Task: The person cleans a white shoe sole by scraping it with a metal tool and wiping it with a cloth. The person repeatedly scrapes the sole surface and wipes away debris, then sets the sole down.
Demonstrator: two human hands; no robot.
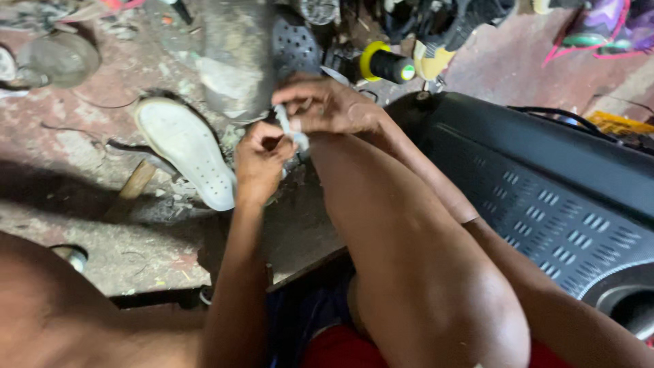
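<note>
A small whitish strip (291,129) is being worked on between both hands, right in the middle of the view, just above the raised knee (381,204). It's pinched by the right hand (327,105), fingers curled over and pressed together around its upper part. The left hand (262,160) is bunched up just below, fingertips closed on the lower end of the same strip. What the strip is exactly can't be made out, too blurry and mostly hidden by the fingers.

Just left of the hands, a white shoe sole (187,153) is lying on the dirty reddish floor (82,157), its underside dotted with small holes. A wooden handle (136,180) pokes out from under its near edge. Further back, a big grey rounded lump (235,61) is seen right behind the hands, with a dark perforated piece (296,44) beside it.

To the far right of the hands, a black tool with a yellow ring (385,65) is lying. The whole right side is taken up by a black plastic housing with slotted vents (558,204). A grey shoe (58,58) sits far left.
</note>
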